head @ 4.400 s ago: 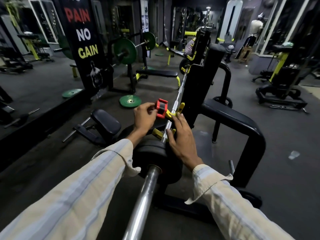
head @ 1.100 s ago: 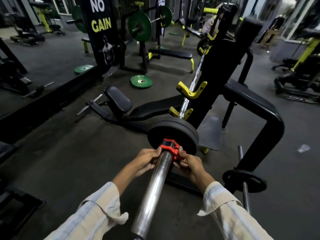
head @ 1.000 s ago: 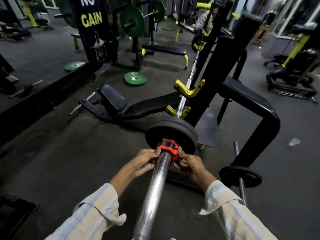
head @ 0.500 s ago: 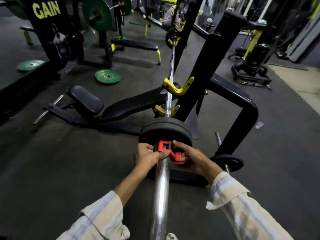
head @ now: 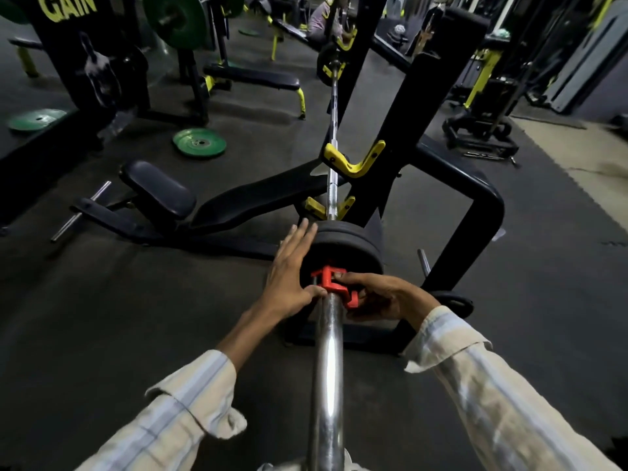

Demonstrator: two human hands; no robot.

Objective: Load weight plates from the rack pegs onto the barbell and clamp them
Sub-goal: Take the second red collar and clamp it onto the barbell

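The chrome barbell sleeve (head: 328, 362) runs away from me and rests in the rack's yellow hooks (head: 353, 161). Black weight plates (head: 353, 246) sit on it. A red clamp collar (head: 331, 282) is on the sleeve right against the plates. My right hand (head: 380, 295) grips the collar from the right side. My left hand (head: 289, 266) lies flat with fingers spread against the left face of the plates, its thumb touching the sleeve beside the collar.
A black rack frame (head: 475, 212) stands to the right, with a small black plate on a low peg (head: 455, 302). A black bench (head: 204, 209) lies to the left. Green plates (head: 199, 142) lie on the floor farther off.
My left hand has let go of the collar and opened flat against the plates. My right hand stays on the collar.
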